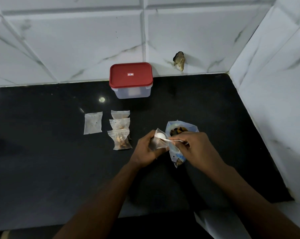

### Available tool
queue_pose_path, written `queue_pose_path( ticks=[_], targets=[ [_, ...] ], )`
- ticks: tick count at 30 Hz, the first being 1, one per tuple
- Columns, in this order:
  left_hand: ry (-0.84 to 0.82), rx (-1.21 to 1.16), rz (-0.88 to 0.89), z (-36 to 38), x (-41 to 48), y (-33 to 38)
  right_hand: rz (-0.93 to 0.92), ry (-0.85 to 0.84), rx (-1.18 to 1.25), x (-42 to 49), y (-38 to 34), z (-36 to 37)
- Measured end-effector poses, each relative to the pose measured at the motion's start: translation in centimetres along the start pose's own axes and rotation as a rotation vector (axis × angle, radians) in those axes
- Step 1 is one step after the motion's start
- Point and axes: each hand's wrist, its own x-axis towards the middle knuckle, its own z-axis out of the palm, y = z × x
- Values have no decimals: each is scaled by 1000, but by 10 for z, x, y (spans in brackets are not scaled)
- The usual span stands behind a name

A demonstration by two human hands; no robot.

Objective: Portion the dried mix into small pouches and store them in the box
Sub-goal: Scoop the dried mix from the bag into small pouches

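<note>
Now the black counter is shining under the white tiled wall, and the box is sitting at the far side with its lid on. Nearer, the big bag is standing open. The left hand is gripping a small pouch, which is looking thin, light and floppy, so it is probably best held by its rim. The right hand is pinching a spoon and tipping it in.

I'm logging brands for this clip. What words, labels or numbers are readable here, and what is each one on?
Nothing here can be read.
The sticker on the red lid of the box: red, white and blue, too small and blurred to read.
The large bag: faint bluish print, unreadable.
The pouches: no print visible.
</note>
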Motion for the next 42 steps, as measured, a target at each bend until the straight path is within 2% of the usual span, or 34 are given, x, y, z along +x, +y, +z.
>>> queue_pose_path(
  ticks=[3, 6, 10, 12, 14, 17, 19, 23, 25, 29, 31, 35, 42],
  targets=[
    [15, -20, -36, 1, 0, -2, -90, -64, -154, -3, 6, 8],
    [7, -11, -58, 2, -1, -5, -224, 121, -150, -13, 14, 9],
    [8, 1, -71, 2, -3, -4, -215, 184, -99, -20, 18, 12],
    [15, -4, -71, 2, -2, -3, -118, 212, 25, -22, 19, 13],
    [17, -3, -66, 1, -2, -3, 55, 221, 208, -25, 20, 15],
    [0, 17, -53, 1, -2, -2, 364, 204, 646, -26, 19, 13],
    [-3, 44, -58, 1, -2, -3, 503, 213, 895, -27, 18, 7],
    [-19, 104, -87, 2, -2, -6, 608, 269, 1014, -26, 28, -5],
    [-25, 123, -96, 3, -1, -9, 630, 323, 938, -23, 38, -10],
    [-30, 128, -134, 4, 2, -13, 504, 306, 357, -16, 56, -15],
    [-18, 130, -130, 5, 3, -14, 410, 256, 192, -12, 60, -15],
    [19, 139, -111, 9, 5, -15, 221, 222, -8, -3, 66, -5],
    [9, 122, -122, 13, 8, -15, 106, 149, -218, 20, 63, 14]
  ],
)
